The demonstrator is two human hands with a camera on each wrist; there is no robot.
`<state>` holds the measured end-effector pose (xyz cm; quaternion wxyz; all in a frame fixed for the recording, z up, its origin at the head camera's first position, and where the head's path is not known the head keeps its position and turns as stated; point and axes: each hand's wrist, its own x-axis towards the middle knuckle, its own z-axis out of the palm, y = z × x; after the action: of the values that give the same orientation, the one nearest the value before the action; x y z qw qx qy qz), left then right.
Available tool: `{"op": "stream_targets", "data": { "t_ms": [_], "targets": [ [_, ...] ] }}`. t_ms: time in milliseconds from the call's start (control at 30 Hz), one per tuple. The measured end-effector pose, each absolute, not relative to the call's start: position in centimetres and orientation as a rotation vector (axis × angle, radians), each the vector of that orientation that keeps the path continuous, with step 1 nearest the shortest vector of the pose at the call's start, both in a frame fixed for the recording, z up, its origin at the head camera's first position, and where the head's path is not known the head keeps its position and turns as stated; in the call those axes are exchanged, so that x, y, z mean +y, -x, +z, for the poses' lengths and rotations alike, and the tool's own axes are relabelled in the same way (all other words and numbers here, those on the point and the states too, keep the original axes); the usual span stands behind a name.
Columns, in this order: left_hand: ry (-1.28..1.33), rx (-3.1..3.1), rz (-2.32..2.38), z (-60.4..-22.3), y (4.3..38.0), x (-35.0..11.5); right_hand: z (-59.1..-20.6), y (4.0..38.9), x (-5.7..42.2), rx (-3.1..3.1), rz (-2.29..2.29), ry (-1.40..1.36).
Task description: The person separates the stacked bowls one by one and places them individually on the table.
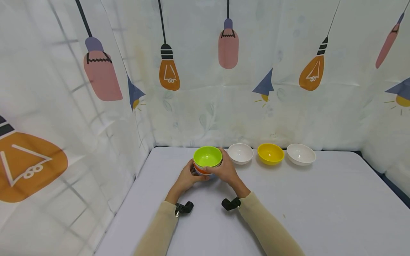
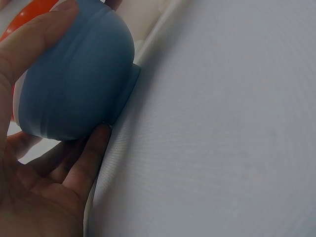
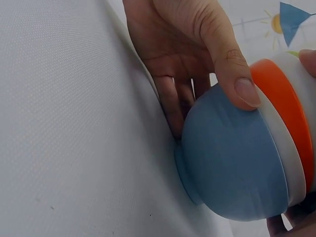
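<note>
At the far left of the counter [image 1: 320, 202], the left hand [image 1: 185, 179] and right hand [image 1: 226, 171] hold stacked bowls [image 1: 207, 156], fingers curved widely around them. Left fingers partly cover the blue bowl [image 3: 232, 158]; the right wrist view mostly crops its hand.

L/R hands [image 1: 186, 178] [image 1: 226, 171] curled, arms [image 1: 266, 225] fwd

The place seems to be a small screened corner, arranged like a simple recording booth: pale printed cloth [image 1: 198, 78] stands behind and at both sides of a white-covered table [image 1: 320, 206]. On this cloth are drawn hanging lamps [image 1: 265, 81], among them orange bulbs [image 1: 169, 74] and pink shades [image 1: 229, 51], and the person [image 1: 269, 224] at the table wears a small black device [image 1: 230, 204] on each wrist. Whether the corner is inside a home, a lab or an office, I cannot tell.
</note>
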<state>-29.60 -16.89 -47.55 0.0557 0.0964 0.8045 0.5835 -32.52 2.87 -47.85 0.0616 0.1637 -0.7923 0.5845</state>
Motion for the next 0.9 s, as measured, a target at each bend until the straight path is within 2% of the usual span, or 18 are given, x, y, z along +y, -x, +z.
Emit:
{"op": "stream_targets", "data": {
  "t_ms": [333,567,900],
  "targets": [
    [-0.317,2.424,1.798,-47.3,29.3,-16.8,-48.0,32.6,2.8,-2.349,1.790,-0.520],
    [-0.323,2.457,1.799,-50.3,31.1,-17.2,-47.9,32.5,2.8,-2.333,1.816,-0.523],
    [-0.265,2.446,1.844,-50.4,31.1,-17.3,-47.1,32.4,3.4,-2.241,1.901,-0.454]
  ]
}}
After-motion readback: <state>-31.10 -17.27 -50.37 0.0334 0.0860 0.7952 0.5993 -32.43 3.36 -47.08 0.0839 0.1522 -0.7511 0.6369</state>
